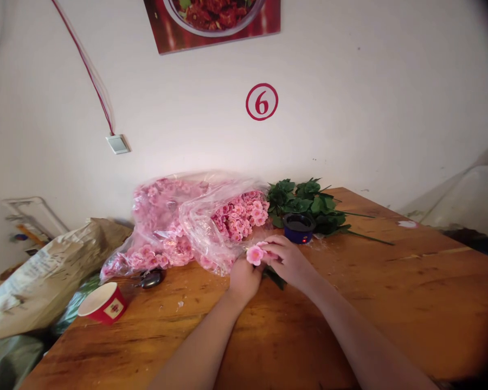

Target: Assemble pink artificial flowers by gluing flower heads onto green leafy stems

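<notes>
Pink artificial blossom (254, 255) up between two bare hands, above the wooden bench (390, 309).
Right hand (287, 260) nearly closed, fingertips pinching the blossom's right side; left hand (244, 279) curled just below, its grip hidden, contents cannot be told. Dark green leaf (275, 278) juts out under the right hand. Behind: clear plastic bag (197, 210) full of pink blossoms; to its right, small blue pot (295, 236), red light lit, against green leafy stems (307, 201). Red paper cup (114, 307) near the bench's left edge.
</notes>
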{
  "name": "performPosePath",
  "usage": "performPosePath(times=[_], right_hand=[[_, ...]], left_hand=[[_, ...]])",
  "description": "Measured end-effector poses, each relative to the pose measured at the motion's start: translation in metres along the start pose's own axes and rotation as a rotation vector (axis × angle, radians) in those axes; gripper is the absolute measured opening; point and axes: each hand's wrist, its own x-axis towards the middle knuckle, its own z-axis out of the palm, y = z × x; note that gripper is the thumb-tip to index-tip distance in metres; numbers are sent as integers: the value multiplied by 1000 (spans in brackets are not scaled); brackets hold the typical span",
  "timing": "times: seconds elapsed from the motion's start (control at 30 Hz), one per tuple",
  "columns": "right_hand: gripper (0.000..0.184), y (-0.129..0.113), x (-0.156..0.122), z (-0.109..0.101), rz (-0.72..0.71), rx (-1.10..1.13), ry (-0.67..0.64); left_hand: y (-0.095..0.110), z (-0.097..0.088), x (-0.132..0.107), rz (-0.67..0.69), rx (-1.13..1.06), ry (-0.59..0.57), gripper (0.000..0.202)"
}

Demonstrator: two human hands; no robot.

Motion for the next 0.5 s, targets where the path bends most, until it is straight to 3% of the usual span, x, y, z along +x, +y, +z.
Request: performPosePath(times=[0.3, 0.5], right_hand=[[33, 7, -2, 5, 84, 9, 8], [59, -1, -3, 7, -57, -49, -94]], left_hand=[[5, -1, -1, -27, 60, -3, 17], [5, -1, -1, 1, 74, -6, 16]])
